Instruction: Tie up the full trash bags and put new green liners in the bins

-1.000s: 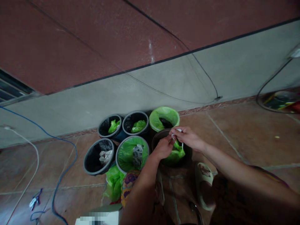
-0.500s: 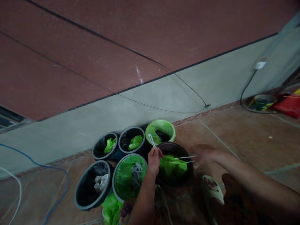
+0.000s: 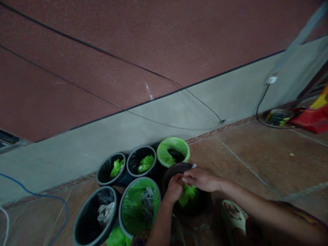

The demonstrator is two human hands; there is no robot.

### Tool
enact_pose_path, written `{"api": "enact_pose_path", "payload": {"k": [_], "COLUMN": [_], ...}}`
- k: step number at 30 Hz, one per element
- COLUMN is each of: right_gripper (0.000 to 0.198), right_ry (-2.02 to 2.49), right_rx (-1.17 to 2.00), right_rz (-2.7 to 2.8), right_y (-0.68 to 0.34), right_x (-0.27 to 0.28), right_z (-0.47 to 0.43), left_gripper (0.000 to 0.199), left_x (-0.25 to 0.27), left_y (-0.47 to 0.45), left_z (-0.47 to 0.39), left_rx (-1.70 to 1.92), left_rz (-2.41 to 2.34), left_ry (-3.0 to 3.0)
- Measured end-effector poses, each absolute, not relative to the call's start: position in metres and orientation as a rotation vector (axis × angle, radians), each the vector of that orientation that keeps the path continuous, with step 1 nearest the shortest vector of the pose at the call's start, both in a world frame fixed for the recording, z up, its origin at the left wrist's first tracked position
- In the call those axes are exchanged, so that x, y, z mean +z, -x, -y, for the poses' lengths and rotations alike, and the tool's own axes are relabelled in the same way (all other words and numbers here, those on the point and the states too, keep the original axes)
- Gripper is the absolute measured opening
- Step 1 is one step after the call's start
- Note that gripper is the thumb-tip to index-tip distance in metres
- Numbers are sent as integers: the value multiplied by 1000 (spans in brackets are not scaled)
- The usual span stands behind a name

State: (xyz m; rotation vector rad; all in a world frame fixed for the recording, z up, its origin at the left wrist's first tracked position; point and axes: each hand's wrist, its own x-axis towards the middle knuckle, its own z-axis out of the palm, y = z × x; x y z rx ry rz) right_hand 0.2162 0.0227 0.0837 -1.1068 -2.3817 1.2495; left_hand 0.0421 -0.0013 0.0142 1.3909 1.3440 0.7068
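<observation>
The two hands, which are held apart half a second ago, are now brought together above the round dark-brown bin (image 3: 174, 171). By the left hand (image 3: 175, 188) and the right hand (image 3: 199, 179) the fingers are curled and pinched, and a thin white string (image 3: 194, 166) appears to be gripped between them; how much is held by each cannot be told. The stretched lines are mostly hidden, so whether a knot is formed is not seen. It can be judged that the string is being gathered, while the crumpled bright-green plastic bag (image 3: 189, 196) is still kept inside the bin. This bin is placed on the brown tiled floor (image 3: 256, 153), near its edge along the wall (image 3: 205, 106), just in front of the round bin with light-green lining (image 3: 164, 155).
</observation>
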Motion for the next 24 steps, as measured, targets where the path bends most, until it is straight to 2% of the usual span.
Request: {"api": "enact_pose_path", "payload": {"k": [5,8,11,17,20,22,24], "right_gripper": [47,58,64,31,27,26,26], "right_ry": [1039,1019,1131,1412,1474,1372,1330], "right_rx": [1380,1522,1450,1158,1060,1198,1294], "right_rz": [2229,1908,1764,2416,2561,2649,2702], "right_y": [-207,-208,-214,-223,-222,-223,-224], "right_x": [92,85,72,58,64,68,69], "right_z": [-31,-39,-47,-32,-19,-15,-14], "left_gripper": [9,23,37,46,37,21,15], "left_x": [20,19,16,8,5,7,11], "left_y": [-44,-47,-47,-39,-37,-37,-36], "left_z": [7,10,11,5,2,0,0], "left_rx": [528,544,595,679,723,720,677], "left_rz": [-1225,-1251,-1278,-1355,-1420,-1449,-1473], "left_ry": [-1549,-1542,-1416,-1210,-1145,-1176,-1314]}}
